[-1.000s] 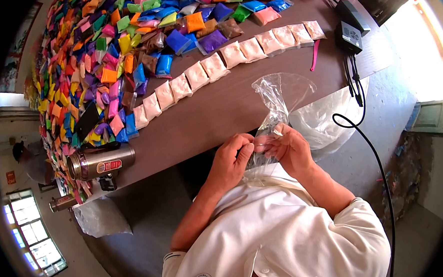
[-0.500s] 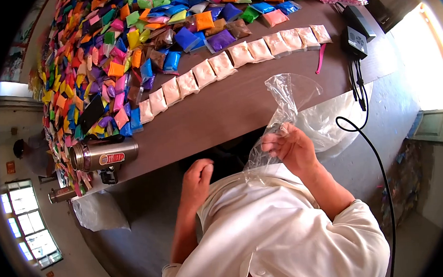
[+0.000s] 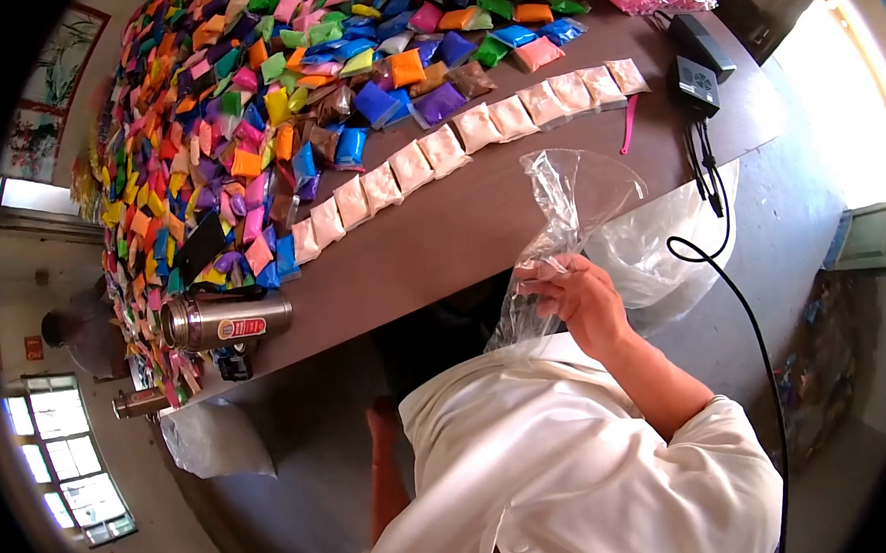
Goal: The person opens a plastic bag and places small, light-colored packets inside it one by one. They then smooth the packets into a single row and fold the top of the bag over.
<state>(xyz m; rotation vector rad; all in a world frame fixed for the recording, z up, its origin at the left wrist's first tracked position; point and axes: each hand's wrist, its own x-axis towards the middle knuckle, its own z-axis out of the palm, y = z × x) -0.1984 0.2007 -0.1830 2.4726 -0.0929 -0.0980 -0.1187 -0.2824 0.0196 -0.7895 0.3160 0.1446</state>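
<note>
My right hand (image 3: 582,297) is at the table's front edge, its fingers closed on a clear plastic bag (image 3: 557,205). The bag's upper part spreads over the tabletop, and its lower part hangs down against my shirt. My left hand (image 3: 381,418) is low beside my body, below the table edge, in shadow; its fingers cannot be made out. Beyond the bag, a curved row of several pale pink packets (image 3: 412,166) lies on the brown table (image 3: 402,254).
Many small colourful packets (image 3: 247,164) are heaped at the left and back. A steel flask (image 3: 227,320) lies at the left front edge. A black box (image 3: 696,85) with cables and a pink strip (image 3: 629,125) are at the right. Another person (image 3: 85,330) is far left.
My left hand has moved down and back from the table edge toward my side. My right hand stays on the clear bag. The view has shifted slightly.
</note>
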